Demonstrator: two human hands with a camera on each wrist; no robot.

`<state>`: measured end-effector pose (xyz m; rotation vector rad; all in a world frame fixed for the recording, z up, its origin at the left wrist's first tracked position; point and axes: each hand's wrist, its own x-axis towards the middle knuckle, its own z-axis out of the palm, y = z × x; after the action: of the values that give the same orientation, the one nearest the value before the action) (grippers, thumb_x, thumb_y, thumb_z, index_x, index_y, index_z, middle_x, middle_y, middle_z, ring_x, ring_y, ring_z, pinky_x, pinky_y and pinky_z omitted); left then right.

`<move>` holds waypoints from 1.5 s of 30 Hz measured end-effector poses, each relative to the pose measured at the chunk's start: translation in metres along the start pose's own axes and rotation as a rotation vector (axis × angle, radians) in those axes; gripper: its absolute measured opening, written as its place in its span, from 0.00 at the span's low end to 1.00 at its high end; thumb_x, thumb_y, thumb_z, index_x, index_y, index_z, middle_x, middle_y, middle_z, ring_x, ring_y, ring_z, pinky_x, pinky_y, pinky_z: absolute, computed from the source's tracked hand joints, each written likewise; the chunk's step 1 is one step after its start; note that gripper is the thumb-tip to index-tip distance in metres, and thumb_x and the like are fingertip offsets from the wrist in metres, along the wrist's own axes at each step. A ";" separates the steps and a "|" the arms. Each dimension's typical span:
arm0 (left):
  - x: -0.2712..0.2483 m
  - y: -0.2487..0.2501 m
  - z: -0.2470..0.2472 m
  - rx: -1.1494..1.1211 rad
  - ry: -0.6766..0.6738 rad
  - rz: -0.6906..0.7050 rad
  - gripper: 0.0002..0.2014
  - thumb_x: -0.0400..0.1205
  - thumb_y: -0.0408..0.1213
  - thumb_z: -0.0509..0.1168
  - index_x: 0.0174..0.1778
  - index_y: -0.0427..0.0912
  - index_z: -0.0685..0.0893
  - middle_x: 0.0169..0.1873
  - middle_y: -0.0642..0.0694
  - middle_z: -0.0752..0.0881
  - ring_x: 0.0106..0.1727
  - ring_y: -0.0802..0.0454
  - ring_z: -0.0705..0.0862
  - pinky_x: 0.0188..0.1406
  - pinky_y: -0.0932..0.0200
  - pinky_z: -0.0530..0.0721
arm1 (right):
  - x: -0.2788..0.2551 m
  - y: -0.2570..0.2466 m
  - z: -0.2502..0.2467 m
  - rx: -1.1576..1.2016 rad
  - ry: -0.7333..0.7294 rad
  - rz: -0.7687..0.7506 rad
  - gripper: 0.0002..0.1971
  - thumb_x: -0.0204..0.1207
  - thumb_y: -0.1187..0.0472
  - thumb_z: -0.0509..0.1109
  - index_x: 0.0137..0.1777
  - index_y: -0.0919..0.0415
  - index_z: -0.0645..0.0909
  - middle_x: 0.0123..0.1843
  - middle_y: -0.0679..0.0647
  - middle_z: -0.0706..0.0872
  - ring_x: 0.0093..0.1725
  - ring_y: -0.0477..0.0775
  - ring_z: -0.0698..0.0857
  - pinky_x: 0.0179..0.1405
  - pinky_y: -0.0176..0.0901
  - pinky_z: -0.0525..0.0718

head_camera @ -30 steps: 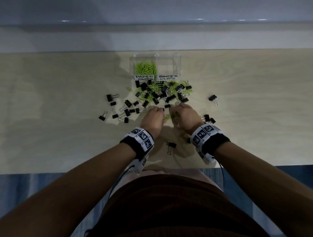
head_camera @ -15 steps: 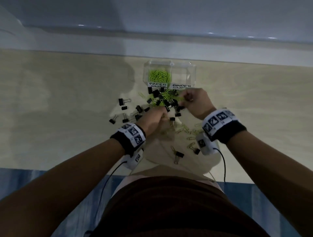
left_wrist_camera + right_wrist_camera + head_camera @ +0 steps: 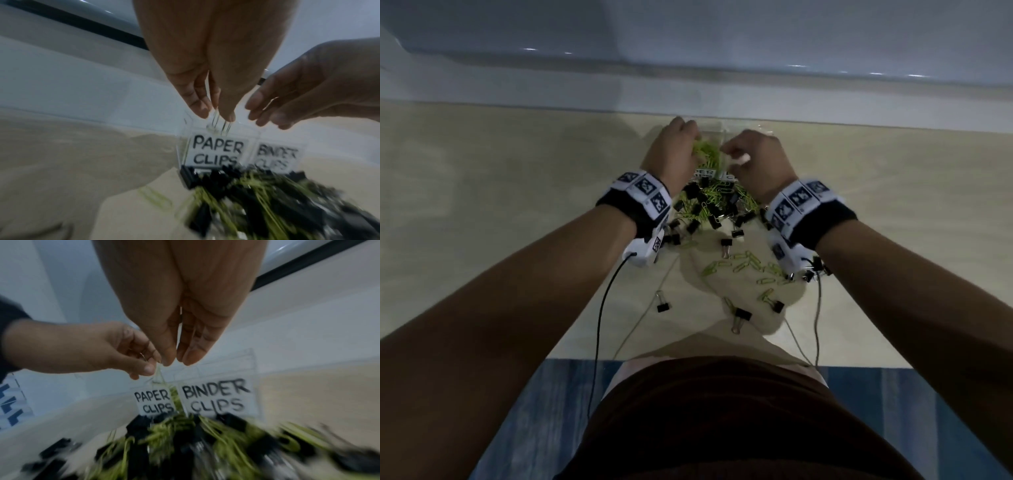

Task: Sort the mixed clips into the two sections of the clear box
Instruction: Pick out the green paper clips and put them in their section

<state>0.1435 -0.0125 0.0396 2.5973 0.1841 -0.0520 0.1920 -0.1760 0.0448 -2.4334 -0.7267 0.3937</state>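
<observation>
The clear box [image 3: 711, 129] stands at the back of the table, its front wall [image 3: 218, 151] labelled PAPER CLIPS on the left and BINDER CLIPS [image 3: 216, 395] on the right. Green paper clips [image 3: 709, 155] lie in the left section. My left hand [image 3: 216, 115] hovers over that section and pinches thin paper clips between thumb and fingertips. My right hand [image 3: 179, 361] hangs beside it over the divider, fingertips slightly apart with nothing pinched between them. A green clip [image 3: 160, 372] dangles just below, by the left thumb. The mixed pile [image 3: 714, 205] of black binder clips and green paper clips lies against the box front.
Loose green paper clips [image 3: 748, 262] are strewn on the beige table nearer me. Single binder clips [image 3: 741, 313] lie close to the front edge, another one [image 3: 662, 306] to the left. A pale ledge and wall rise right behind the box. Wrist cables trail over the table edge.
Both hands have left the pile and moved forward to above the box. The left hand now carries paper clips over the left section. The view has come closer.
</observation>
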 end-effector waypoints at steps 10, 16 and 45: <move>-0.090 0.015 0.066 0.254 -0.622 0.505 0.24 0.80 0.22 0.58 0.73 0.41 0.73 0.72 0.44 0.72 0.72 0.44 0.66 0.68 0.49 0.73 | -0.153 0.091 -0.001 -0.119 -0.185 -0.027 0.15 0.69 0.75 0.68 0.45 0.56 0.88 0.49 0.54 0.86 0.47 0.59 0.84 0.46 0.51 0.86; -0.101 0.012 0.073 0.237 -0.441 0.454 0.22 0.75 0.19 0.60 0.65 0.35 0.78 0.62 0.39 0.77 0.63 0.41 0.72 0.54 0.47 0.79 | -0.190 0.091 0.021 -0.133 -0.100 -0.073 0.11 0.70 0.68 0.70 0.52 0.63 0.87 0.50 0.61 0.86 0.45 0.66 0.83 0.41 0.54 0.86; -0.127 0.035 0.101 0.090 -0.237 0.444 0.04 0.74 0.36 0.70 0.40 0.39 0.85 0.42 0.41 0.82 0.49 0.46 0.73 0.45 0.46 0.82 | -0.178 0.083 0.031 -0.272 0.066 0.046 0.03 0.63 0.56 0.78 0.36 0.51 0.88 0.46 0.52 0.83 0.46 0.59 0.78 0.45 0.52 0.73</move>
<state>0.0222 -0.1090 -0.0198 2.6321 -0.4885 -0.2095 0.0690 -0.3225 -0.0082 -2.7079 -0.7379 0.2437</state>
